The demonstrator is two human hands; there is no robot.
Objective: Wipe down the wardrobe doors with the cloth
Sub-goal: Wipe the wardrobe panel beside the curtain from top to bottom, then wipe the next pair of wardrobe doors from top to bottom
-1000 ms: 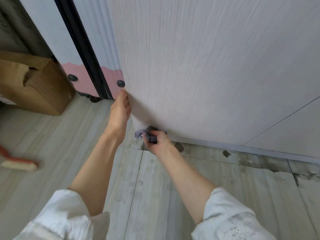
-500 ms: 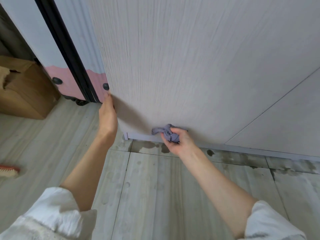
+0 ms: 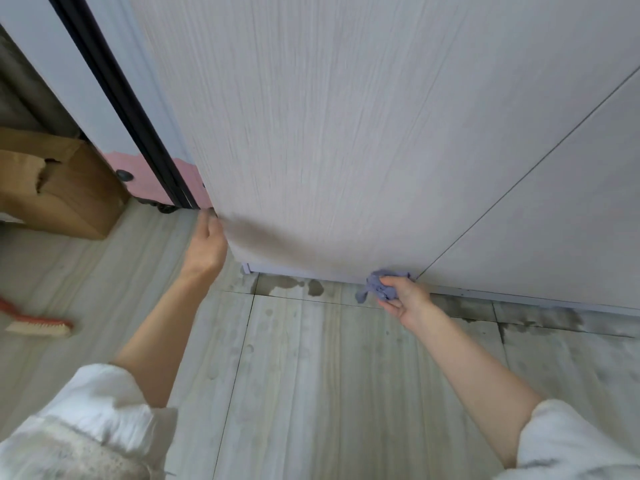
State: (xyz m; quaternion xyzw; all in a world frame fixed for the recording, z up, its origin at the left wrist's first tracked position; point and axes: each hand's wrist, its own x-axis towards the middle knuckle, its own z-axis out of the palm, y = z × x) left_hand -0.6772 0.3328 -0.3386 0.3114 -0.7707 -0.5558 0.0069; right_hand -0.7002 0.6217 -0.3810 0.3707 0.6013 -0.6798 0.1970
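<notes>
Down at 5 o'clock along the wardrobe door [image 3: 346, 133] bottom edge, the right hand [image 3: 401, 299] clutches the bunched purple cloth [image 3: 375, 289]. Left hand [image 3: 206, 247] grips the door's side edge. Wet patches on the floor tiles [image 3: 294, 393] could smear dirt back onto the cloth.

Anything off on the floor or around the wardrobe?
Yes. Wet patches darken the floor tiles along the wardrobe door base, a brush lies loose on the floor, and the cardboard box has a torn flap.
</notes>
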